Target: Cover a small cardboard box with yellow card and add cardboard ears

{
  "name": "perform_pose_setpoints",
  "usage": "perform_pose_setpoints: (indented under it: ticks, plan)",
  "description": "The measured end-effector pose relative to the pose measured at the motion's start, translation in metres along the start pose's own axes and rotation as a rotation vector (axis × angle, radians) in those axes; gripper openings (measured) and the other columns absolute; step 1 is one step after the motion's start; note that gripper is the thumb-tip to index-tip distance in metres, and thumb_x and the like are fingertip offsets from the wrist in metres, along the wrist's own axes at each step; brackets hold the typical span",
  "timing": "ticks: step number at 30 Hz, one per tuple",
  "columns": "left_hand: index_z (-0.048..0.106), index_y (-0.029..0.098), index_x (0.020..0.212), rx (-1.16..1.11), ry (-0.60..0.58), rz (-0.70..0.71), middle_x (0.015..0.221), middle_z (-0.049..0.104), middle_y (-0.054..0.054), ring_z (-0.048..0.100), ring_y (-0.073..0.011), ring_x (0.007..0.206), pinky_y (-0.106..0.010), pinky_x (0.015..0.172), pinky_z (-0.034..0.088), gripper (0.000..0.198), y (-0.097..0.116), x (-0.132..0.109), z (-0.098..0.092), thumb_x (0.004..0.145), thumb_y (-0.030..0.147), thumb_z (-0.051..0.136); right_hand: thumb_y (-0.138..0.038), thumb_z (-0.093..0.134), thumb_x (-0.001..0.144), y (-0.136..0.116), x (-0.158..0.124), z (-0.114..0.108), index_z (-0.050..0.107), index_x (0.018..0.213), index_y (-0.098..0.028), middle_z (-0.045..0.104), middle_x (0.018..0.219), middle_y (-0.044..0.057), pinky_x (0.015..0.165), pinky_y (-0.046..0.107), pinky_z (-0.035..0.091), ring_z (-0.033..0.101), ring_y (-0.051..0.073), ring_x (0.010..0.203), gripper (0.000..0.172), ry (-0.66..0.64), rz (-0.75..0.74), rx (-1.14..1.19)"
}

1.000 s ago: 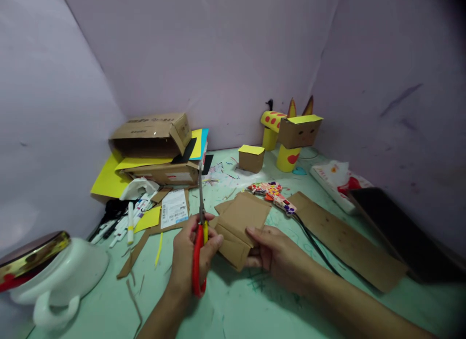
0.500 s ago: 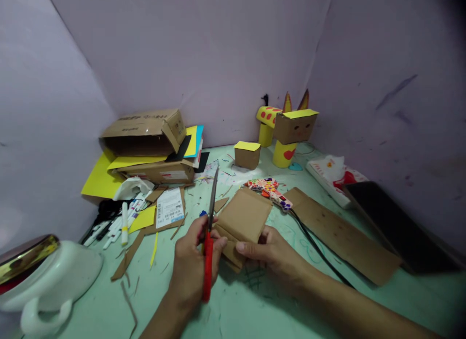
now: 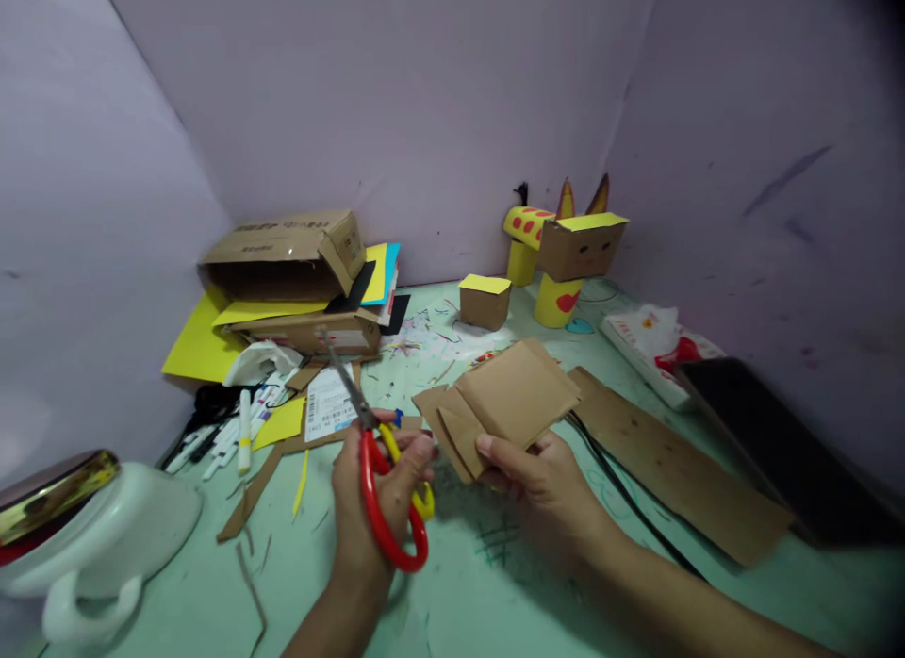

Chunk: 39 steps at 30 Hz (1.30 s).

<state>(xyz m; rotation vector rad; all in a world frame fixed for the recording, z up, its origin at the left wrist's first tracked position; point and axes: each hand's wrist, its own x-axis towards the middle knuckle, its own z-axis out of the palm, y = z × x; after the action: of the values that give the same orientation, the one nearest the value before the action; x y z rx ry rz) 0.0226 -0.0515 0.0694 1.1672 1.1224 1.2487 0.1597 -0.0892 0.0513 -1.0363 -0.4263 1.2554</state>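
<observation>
My left hand [image 3: 378, 493] is closed on a pair of scissors [image 3: 366, 451] with red and yellow handles; the blades point up and away to the left. In my right hand [image 3: 541, 479] is a folded piece of brown cardboard [image 3: 519, 394], pinched at its near edge with the thumb on top. Its flaps at the left end stand a little apart. A gap lies between the scissors and the cardboard. Under and behind the cardboard, a patterned glue gun is mostly hidden, with its black cord [image 3: 622, 479] running toward me.
Boxes [image 3: 283, 257] and coloured paper are stacked back left, markers [image 3: 244, 432] before them. A white mug [image 3: 120, 535] stands front left. Behind are a small box [image 3: 485, 304] and a cardboard animal [image 3: 580, 248]. A cardboard strip [image 3: 679, 465] and a dark tablet-like slab [image 3: 778, 451] lie right.
The cardboard has moved right and slightly up, away from my left hand, and turned. The scissors have swung so their blades tilt left. My left fingers have let go of the cardboard.
</observation>
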Motion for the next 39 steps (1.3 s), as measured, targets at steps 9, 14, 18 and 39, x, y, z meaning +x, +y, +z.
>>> perform_pose_setpoints:
  ticks: [9, 14, 18, 39]
  plan:
    - [0.047, 0.021, 0.094, 0.085, -0.043, -0.044, 0.062, 0.056, 0.007, 0.054, -0.0102, 0.050, -0.020, 0.045, 0.046, 0.043, -0.003, -0.006, 0.010, 0.060, 0.028, 0.074, -0.025, 0.081, 0.055, -0.002, -0.006, 0.005, 0.072, 0.082, -0.012, 0.074, 0.076, 0.007, 0.054, 0.023, 0.054, 0.067, 0.016, 0.062, 0.032, -0.066, 0.137, 0.061]
    - [0.046, 0.022, 0.099, 0.070, -0.142, -0.078, 0.057, 0.054, 0.008, 0.051, -0.0091, 0.044, -0.019, 0.042, 0.043, 0.044, -0.003, 0.001, 0.001, 0.064, 0.027, 0.072, -0.024, 0.080, 0.054, -0.013, -0.004, 0.005, 0.067, 0.054, -0.008, 0.067, 0.051, 0.008, 0.048, 0.019, 0.055, 0.063, 0.013, 0.047, 0.021, -0.089, 0.303, 0.060]
    - [0.046, 0.021, 0.099, 0.078, -0.159, -0.091, 0.052, 0.051, 0.010, 0.051, -0.0093, 0.042, -0.019, 0.041, 0.042, 0.045, 0.002, 0.000, 0.002, 0.063, 0.027, 0.073, -0.017, 0.077, 0.055, -0.015, -0.005, 0.006, 0.065, 0.054, -0.009, 0.067, 0.050, 0.007, 0.047, 0.018, 0.055, 0.063, 0.013, 0.047, 0.015, -0.062, 0.302, 0.031]
    - [0.048, 0.021, 0.097, 0.195, -0.067, -0.023, 0.064, 0.052, 0.007, 0.049, -0.0078, 0.046, -0.020, 0.046, 0.045, 0.041, 0.005, -0.005, 0.005, 0.064, 0.031, 0.071, -0.019, 0.078, 0.056, -0.010, -0.007, 0.003, 0.070, 0.078, -0.011, 0.072, 0.068, 0.005, 0.057, 0.025, 0.055, 0.066, 0.015, 0.058, 0.025, -0.170, 0.179, 0.088]
